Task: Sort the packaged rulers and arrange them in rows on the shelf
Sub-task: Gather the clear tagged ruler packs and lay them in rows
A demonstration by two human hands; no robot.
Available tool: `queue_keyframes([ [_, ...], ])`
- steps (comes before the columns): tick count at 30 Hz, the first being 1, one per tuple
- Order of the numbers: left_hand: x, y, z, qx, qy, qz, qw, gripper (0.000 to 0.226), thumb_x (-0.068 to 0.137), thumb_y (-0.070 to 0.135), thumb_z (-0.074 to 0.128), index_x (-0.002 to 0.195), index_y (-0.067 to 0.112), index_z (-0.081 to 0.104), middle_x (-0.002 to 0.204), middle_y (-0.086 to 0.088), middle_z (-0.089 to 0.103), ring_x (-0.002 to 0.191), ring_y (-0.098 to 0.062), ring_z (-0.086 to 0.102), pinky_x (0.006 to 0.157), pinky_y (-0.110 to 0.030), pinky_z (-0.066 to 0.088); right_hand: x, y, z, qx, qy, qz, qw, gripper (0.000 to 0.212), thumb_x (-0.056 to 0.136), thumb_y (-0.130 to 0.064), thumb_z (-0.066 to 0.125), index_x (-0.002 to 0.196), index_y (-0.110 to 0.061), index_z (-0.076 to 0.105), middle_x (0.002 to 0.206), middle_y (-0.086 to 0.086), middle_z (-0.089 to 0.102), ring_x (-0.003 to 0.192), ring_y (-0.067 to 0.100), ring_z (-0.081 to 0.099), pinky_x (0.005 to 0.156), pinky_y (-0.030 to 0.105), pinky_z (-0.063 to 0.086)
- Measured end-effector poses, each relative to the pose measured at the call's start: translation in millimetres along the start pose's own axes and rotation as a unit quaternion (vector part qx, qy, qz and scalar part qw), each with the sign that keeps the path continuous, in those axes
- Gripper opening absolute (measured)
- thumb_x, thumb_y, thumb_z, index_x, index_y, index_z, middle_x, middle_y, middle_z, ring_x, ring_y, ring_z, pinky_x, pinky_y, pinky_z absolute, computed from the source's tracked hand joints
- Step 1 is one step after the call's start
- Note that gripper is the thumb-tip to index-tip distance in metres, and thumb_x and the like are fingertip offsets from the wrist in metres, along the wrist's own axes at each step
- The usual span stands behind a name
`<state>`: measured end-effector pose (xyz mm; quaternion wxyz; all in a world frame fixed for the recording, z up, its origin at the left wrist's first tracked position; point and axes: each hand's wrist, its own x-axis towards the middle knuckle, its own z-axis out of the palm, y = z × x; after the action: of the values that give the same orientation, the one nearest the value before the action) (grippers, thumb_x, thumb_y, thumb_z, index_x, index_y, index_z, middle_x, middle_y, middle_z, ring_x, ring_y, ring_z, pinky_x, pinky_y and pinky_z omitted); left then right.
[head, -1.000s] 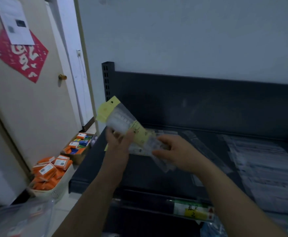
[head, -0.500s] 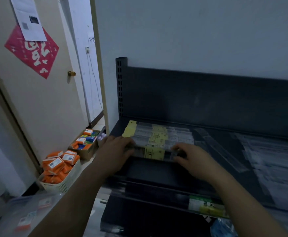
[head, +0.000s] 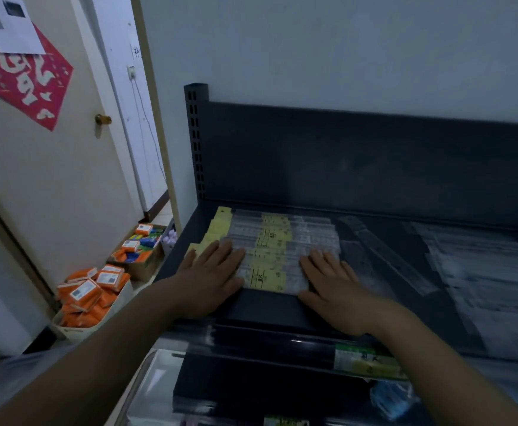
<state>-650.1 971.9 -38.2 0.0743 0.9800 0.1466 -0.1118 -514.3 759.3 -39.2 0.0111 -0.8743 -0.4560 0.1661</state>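
Several packaged rulers (head: 271,241) in clear sleeves with yellow labels lie side by side in a row on the left part of the dark shelf (head: 267,305). My left hand (head: 213,272) lies flat on the left ends of the nearest packs, fingers spread. My right hand (head: 331,282) lies flat on their right ends. Neither hand grips anything. A loose long ruler pack (head: 384,253) lies diagonally to the right of the row.
More clear ruler packs (head: 479,272) cover the shelf's right side. The shelf's back panel (head: 359,161) rises behind. On the floor at left stand a basket of orange boxes (head: 90,298) and a cardboard box of coloured items (head: 139,250), beside a door (head: 45,167).
One second ago both hands held a ruler pack up in the air. It has been laid on the shelf at the front of the row, and both hands now press flat on the packs.
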Motion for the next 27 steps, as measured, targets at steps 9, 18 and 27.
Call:
queue_keyframes([
  [9,-28.6,1.7,4.3,-0.012,0.016,0.023,1.000,0.066,0.096,0.060,0.011,0.153,0.030,-0.003,0.161,0.006,-0.011,0.147,-0.008,-0.013,0.119,-0.041,-0.003,-27.0,-6.8,4.9,0.017,-0.027,-0.027,0.999,0.086,0.078,-0.076,0.008,0.145,-0.033,-0.023,0.146,-0.014,-0.038,0.135,0.006,-0.037,0.116,0.031,-0.017],
  [18,-37.6,3.7,13.3,-0.045,0.200,-0.007,0.979,0.077,0.080,0.062,-0.001,0.135,0.031,0.044,0.146,0.008,0.040,0.136,-0.014,0.034,0.114,-0.039,0.027,-46.0,-2.2,-12.2,0.161,0.140,-0.040,0.976,0.059,0.099,-0.044,0.031,0.148,-0.013,0.024,0.157,-0.004,0.016,0.143,0.006,0.011,0.110,0.013,0.011],
  [27,5.3,82.6,-4.0,-0.186,0.229,0.035,0.955,0.039,0.101,0.034,0.038,0.135,0.020,0.053,0.137,0.003,0.054,0.124,-0.015,0.048,0.104,-0.026,0.034,-14.7,48.6,-43.2,0.115,0.124,0.256,0.952,0.036,0.080,-0.038,0.069,0.078,-0.012,0.044,0.087,0.005,0.059,0.081,0.024,0.061,0.062,0.026,0.044],
])
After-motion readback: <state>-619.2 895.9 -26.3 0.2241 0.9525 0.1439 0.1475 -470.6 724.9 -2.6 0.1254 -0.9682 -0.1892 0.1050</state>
